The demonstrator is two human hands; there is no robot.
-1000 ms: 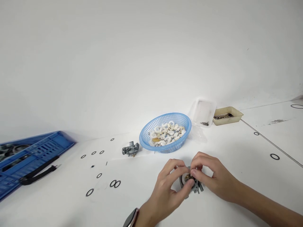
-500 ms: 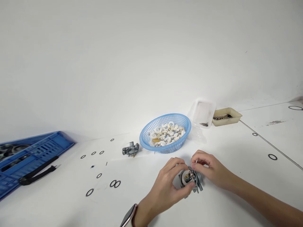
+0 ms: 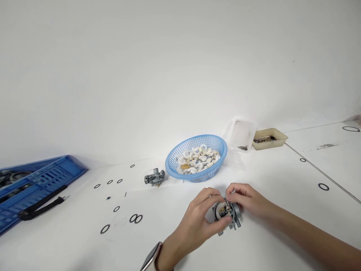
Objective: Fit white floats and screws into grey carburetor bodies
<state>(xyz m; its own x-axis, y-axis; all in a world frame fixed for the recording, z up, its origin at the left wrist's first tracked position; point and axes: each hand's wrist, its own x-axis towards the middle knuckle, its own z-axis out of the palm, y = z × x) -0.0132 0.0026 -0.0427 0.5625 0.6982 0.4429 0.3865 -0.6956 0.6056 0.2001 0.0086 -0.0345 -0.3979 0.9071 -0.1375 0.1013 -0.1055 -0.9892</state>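
A grey metal carburetor (image 3: 236, 213) with brass jets and a white part in its open underside rests on the white table. My left hand (image 3: 201, 216) grips it from the left, fingers over its far edge and thumb on its near side. At the carburetor's far right edge, my right hand (image 3: 244, 195) has thumb and index finger pinched together. Whatever lies in that pinch is too small to make out. A second carburetor (image 3: 155, 177) sits apart, left of the blue basket.
A blue basket (image 3: 175, 174) holds white plastic floats. Behind it stand a clear tray (image 3: 242, 131) and a beige tray (image 3: 278, 142) of small parts. Black rubber rings (image 3: 105, 229) lie around. At left are a blue crate (image 3: 58, 175) and a black-handled tool (image 3: 42, 209).
My right thumb and fingertips have moved slightly left and closer together at the carburetor's edge. My left hand keeps its hold. The view has shifted a little.
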